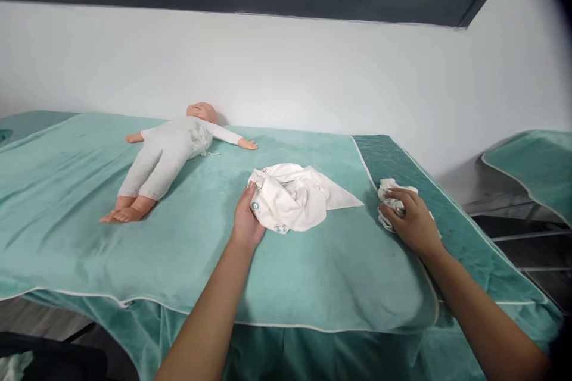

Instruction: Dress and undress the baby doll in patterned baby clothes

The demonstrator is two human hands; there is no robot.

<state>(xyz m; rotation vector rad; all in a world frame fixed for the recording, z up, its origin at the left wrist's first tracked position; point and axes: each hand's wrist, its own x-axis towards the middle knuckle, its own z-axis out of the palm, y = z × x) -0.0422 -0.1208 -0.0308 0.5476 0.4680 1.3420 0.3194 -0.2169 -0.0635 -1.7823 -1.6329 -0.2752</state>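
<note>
Right hand over half-hidden crumpled white cloth

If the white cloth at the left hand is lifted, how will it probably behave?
The white cloth will probably hang floppy, since it lies in soft, loose folds. It looks light, being seemingly thin fabric. Its pointed end, spread to the right, may trail behind.

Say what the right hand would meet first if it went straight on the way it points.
The right hand would first meet the bunched white cloth it already touches; beyond that, probably the light green cover, though depth is unclear.
</note>
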